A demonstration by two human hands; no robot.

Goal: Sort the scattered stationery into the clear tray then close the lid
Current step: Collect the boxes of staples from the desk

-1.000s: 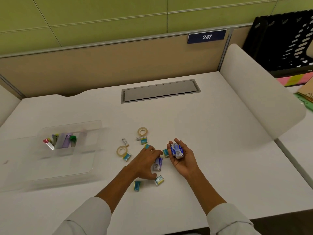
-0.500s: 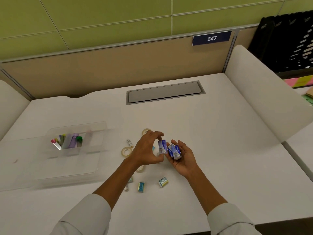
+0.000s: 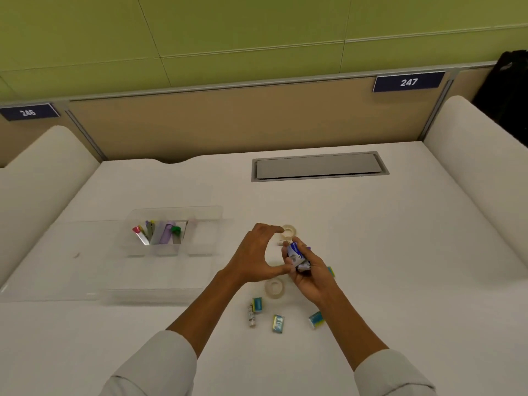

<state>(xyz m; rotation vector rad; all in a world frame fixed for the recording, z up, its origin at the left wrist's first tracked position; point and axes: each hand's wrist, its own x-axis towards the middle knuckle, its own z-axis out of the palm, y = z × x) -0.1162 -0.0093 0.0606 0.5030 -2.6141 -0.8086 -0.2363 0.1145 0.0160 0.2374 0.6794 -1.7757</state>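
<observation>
My right hand (image 3: 310, 274) is closed around a small stack of blue-and-white erasers (image 3: 297, 255). My left hand (image 3: 257, 252) hovers just left of them, fingers curved apart, holding nothing. The clear tray (image 3: 160, 270) lies to the left with its lid open; markers and pens (image 3: 160, 234) fill one back compartment. Two tape rolls lie on the desk, one (image 3: 289, 230) beyond my hands and one (image 3: 275, 287) below them. Small teal packets (image 3: 278, 323) and a tiny white tube (image 3: 252, 318) lie scattered nearer to me.
A grey cable hatch (image 3: 319, 166) is set into the white desk at the back. White side dividers (image 3: 474, 155) border the desk left and right. A tan partition with the number plate 247 (image 3: 408, 82) stands behind.
My left hand lifted one eraser off the desk, passed it into my right hand and let go. The view shifted so the tray sits closer to centre.
</observation>
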